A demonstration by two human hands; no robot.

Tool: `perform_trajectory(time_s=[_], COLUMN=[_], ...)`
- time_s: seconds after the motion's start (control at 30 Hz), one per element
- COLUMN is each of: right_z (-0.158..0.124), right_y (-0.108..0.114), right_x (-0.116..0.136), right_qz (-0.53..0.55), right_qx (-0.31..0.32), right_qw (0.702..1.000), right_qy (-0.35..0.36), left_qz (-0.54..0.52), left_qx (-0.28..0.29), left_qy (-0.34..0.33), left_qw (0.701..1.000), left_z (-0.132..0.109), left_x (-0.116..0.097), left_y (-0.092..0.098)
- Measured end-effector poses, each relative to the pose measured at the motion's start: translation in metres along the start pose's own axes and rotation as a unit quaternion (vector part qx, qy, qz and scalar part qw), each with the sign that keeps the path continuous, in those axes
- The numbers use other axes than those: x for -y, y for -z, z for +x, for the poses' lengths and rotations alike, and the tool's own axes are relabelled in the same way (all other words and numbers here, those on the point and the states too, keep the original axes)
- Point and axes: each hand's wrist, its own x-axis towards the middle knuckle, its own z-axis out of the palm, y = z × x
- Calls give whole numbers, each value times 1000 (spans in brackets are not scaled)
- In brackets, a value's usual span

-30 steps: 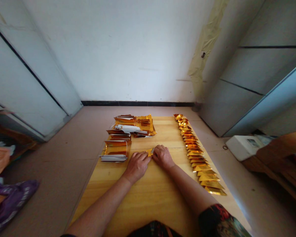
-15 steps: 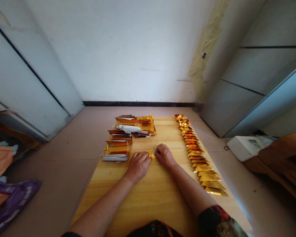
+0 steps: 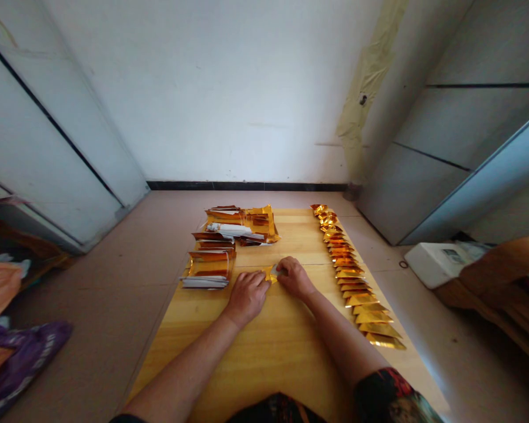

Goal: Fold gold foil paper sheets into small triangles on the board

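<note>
Between my hands, over the middle of the wooden table (image 3: 247, 346), is a small piece of gold foil paper (image 3: 271, 274) with a pale underside. My left hand (image 3: 249, 294) has its fingers closed on the paper's left end. On its right end, my right hand (image 3: 294, 276) pinches with bent fingers and thumb. My hands cover much of the sheet, so its full shape is hidden. Left of my hands lie bundles of gold and white paper sheets (image 3: 209, 267). A long row of folded gold foil pieces (image 3: 350, 273) runs down the table's right side.
More stacked gold paper (image 3: 260, 223) lies at the table's far left. A white wall (image 3: 247, 106) stands beyond the floor. Grey cabinets (image 3: 458, 117) rise at the right, near a white box (image 3: 432, 264). A purple bag (image 3: 30, 364) sits on the floor at left.
My right fingers have lifted and opened out slightly at the paper's right end, showing more of its pale side. My left hand stays in place.
</note>
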Motion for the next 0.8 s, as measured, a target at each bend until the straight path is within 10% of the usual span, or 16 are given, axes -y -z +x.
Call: perform_trajectory(time_s=[0.8], right_z=[-24], right_y=[16], right_x=[38], right_qz=[-212], right_qx=[88], right_qw=[971], right_qy=[69], left_qz=[-7], left_qx=[-10], left_qy=[36], left_qw=[999], left_z=[14], left_x=[13], left_y=[0])
